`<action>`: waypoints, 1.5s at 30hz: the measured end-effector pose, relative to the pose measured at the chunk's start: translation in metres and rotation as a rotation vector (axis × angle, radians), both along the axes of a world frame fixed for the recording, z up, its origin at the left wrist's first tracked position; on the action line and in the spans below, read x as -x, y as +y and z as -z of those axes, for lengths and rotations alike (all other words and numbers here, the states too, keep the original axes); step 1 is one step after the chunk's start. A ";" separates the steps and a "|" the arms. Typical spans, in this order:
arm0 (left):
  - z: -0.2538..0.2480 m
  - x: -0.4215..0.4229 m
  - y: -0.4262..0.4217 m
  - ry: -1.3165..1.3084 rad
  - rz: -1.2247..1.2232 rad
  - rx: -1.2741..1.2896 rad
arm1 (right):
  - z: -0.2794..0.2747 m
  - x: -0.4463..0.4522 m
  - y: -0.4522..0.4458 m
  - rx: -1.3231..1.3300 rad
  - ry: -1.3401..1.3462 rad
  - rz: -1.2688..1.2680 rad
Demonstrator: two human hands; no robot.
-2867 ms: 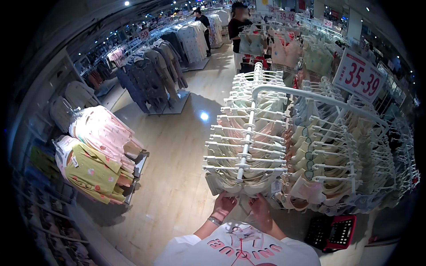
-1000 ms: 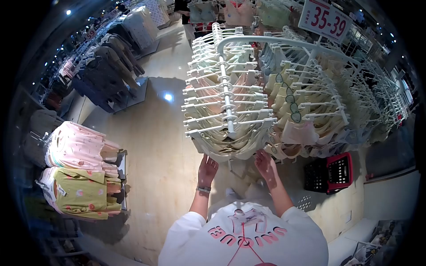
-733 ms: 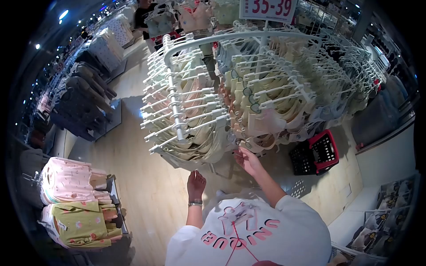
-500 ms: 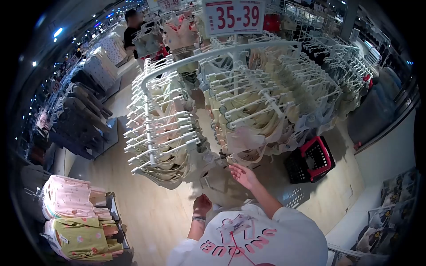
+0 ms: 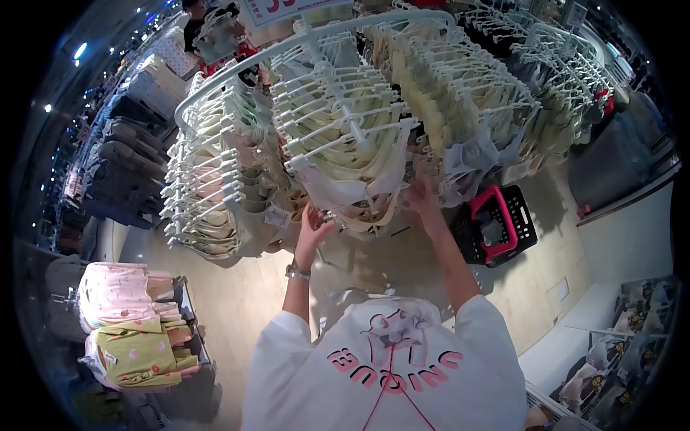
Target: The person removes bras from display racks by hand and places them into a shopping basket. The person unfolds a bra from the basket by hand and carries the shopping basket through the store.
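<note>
Hanging bras [image 5: 352, 192] in pale cream, green and white fill the middle arm of a white rack, on white hangers [image 5: 338, 100]. At the lower left edge of this row is my left hand [image 5: 314, 228], fingers apart, at or against the front bras. My right hand [image 5: 422, 197] reaches up along the row's right side with its fingers spread; the fingertips blur into the garments. Whether either hand presses on the fabric I cannot tell. A white tag [image 5: 277, 216] hangs on the left row, close to my left hand.
Another row of bras [image 5: 208, 230] hangs to the left, more [image 5: 467, 154] to the right. A black and red shopping basket [image 5: 496, 226] stands on the floor at right. Folded-sleeve tops [image 5: 118, 294] hang at lower left. A person [image 5: 192, 29] stands at the back left.
Both hands have risen and moved forward to either side of the middle row; my left hand has gone from closed to spread. The view has shifted closer to the rack.
</note>
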State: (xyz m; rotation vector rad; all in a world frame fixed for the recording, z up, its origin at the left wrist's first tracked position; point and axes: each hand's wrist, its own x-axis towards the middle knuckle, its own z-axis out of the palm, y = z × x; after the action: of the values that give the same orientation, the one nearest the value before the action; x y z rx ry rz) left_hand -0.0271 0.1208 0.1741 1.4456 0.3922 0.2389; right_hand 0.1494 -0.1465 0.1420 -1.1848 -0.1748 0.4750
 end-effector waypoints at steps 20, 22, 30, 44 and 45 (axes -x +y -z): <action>-0.014 -0.006 -0.018 0.071 -0.089 -0.122 | 0.025 -0.043 0.012 -0.512 0.446 -0.167; -0.012 0.000 -0.017 0.061 -0.091 -0.100 | 0.023 -0.033 0.007 -0.518 0.506 -0.144; -0.003 0.020 -0.008 0.000 -0.147 -0.065 | 0.044 -0.029 0.002 -0.598 0.521 -0.090; 0.011 0.009 0.013 -0.096 -0.286 -0.138 | 0.006 -0.024 -0.015 -0.117 0.090 -0.036; 0.012 0.007 0.011 -0.126 -0.302 -0.133 | 0.001 -0.021 -0.015 -0.098 0.098 -0.013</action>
State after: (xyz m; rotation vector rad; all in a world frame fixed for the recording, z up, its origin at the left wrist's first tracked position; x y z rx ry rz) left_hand -0.0337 0.1315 0.1621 1.4895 0.4980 0.6059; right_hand 0.1700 -0.1613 0.1413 -1.0624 -0.1200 0.5290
